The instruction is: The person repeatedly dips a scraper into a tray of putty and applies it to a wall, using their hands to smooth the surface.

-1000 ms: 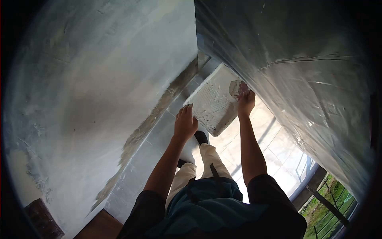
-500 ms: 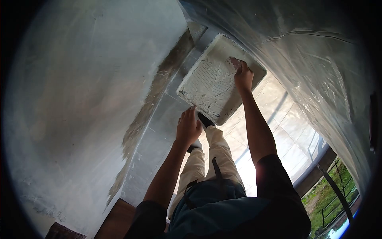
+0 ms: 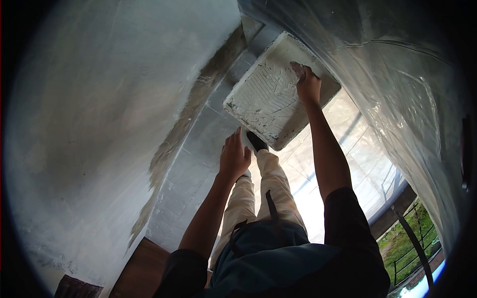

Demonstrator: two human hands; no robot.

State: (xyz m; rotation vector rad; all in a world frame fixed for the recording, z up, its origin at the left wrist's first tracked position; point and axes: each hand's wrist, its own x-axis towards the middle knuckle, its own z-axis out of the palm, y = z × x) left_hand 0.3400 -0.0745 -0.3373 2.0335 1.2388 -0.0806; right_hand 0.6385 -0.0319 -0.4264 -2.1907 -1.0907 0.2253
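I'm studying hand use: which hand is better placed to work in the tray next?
Right, I'd judge: the right hand grips a reddish tool over the paint tray; the left hand shows no tool, short of the tray.

And the tray (image 3: 324,93) sits on the floor (image 3: 188,171), straight ahead of the person, between the wall (image 3: 99,109) on the left and the plastic sheet (image 3: 402,94) on the right! The hand tool (image 3: 298,70) is over the tray's far half. Right shoe (image 3: 257,141) just beside the tray's near edge, left shoe (image 3: 244,175) behind it, and there's grass (image 3: 418,218) off to the near right, past the floor!
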